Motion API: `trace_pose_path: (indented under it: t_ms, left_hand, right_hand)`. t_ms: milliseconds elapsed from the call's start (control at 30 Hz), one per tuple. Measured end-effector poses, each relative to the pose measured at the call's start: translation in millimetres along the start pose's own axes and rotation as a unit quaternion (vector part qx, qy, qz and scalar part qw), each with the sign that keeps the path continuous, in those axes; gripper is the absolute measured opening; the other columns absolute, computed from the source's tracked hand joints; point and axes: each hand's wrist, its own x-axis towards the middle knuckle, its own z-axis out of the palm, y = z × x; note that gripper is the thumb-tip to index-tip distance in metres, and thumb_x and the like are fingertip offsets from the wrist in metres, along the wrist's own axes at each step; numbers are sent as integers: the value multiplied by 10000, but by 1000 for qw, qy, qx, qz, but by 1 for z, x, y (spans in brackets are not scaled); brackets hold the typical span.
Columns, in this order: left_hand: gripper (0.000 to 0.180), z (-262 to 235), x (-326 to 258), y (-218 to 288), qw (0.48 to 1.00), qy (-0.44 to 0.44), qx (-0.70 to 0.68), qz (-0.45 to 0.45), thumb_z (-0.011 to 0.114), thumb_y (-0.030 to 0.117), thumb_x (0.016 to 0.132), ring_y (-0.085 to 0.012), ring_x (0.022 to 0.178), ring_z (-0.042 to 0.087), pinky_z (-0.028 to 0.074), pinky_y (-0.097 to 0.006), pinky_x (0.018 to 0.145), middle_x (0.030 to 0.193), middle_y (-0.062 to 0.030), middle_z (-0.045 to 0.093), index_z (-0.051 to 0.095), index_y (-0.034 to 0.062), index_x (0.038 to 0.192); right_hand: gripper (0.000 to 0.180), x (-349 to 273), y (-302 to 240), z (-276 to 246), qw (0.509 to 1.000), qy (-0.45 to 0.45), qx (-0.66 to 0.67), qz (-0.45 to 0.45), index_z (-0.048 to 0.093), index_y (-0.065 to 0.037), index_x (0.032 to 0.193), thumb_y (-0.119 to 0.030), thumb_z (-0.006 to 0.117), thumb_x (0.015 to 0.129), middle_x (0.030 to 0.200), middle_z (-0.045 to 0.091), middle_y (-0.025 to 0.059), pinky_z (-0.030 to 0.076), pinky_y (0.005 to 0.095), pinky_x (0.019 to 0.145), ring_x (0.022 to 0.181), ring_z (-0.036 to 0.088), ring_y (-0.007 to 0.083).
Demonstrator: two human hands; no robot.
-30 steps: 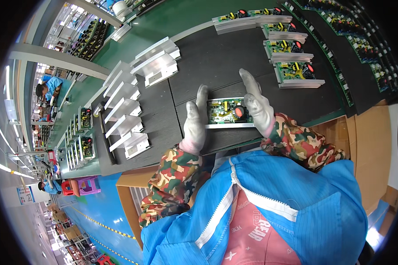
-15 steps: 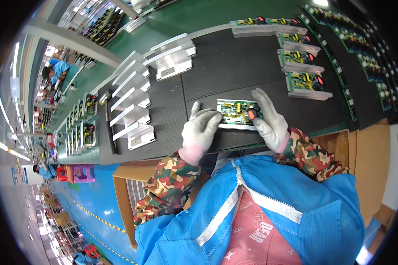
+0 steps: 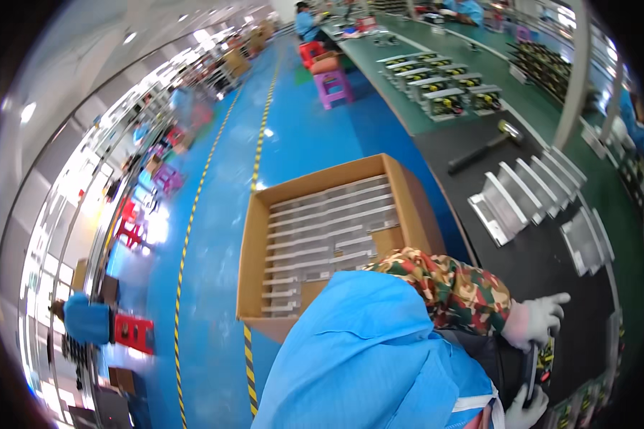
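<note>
At the lower right, a green circuit board (image 3: 546, 360) in a metal bracket (image 3: 531, 366) lies at the near edge of the black-matted table. My left hand (image 3: 538, 319), in a white glove with a camouflage sleeve, is at one end of it; some fingers curl against the board while one stretches outward. My right hand (image 3: 528, 410), also gloved, grips the other end, its thumb along the bracket. The lower picture edge is close to this hand, and part of its fingers is hidden.
A large cardboard box (image 3: 423, 214) of stacked metal brackets stands on the blue floor beside me. On the table are a hammer (image 3: 484, 148), several empty metal brackets (image 3: 529, 191) and rows of bracketed boards (image 3: 436, 84). A purple stool (image 3: 332, 87) stands farther off.
The view has swung left, bringing the box and aisle into the middle and my hands to the lower right. Both hands stay at the board's ends.
</note>
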Motion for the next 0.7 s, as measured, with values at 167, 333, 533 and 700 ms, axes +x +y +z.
trace_pose_path:
  t_ms: [167, 333, 533, 700]
  left_hand:
    - [290, -16, 11, 11, 996, 3, 81, 40, 776, 363, 516, -453, 1169, 474, 111, -727, 1134, 1015, -130, 651, 743, 142, 702]
    - [230, -3, 1, 12, 997, -17, 48, 57, 760, 348, 548, -450, 1152, 500, 113, -724, 1139, 973, -95, 672, 746, 156, 674]
    - [153, 10, 24, 15, 992, 18, 26, 119, 701, 254, 543, -428, 996, 580, 212, -715, 1119, 838, -111, 654, 712, 119, 614]
    - [345, -33, -13, 12, 983, -23, 143, -115, 672, 393, 811, -288, 1102, 559, 390, -520, 1032, 1111, -136, 634, 688, 99, 992]
  right_hand:
    - [367, 3, -3, 11, 999, 22, -14, -38, 712, -106, 879, -473, 718, 863, 873, 655, 108, 511, 434, 702, 782, 640, 322]
    - [448, 9, -7, 13, 993, -13, -68, -98, 698, -109, 982, -545, 640, 895, 956, 664, 110, 516, 431, 748, 844, 649, 330]
    - [632, 41, -29, -10, 977, -75, -142, -140, 578, -40, 1276, -571, 549, 935, 1180, 625, 201, 473, 434, 924, 1054, 621, 364]
    - [526, 76, -30, 17, 950, -243, -109, -162, 533, 0, 1289, -161, 638, 799, 1219, 586, 172, 351, 484, 1092, 1146, 535, 359]
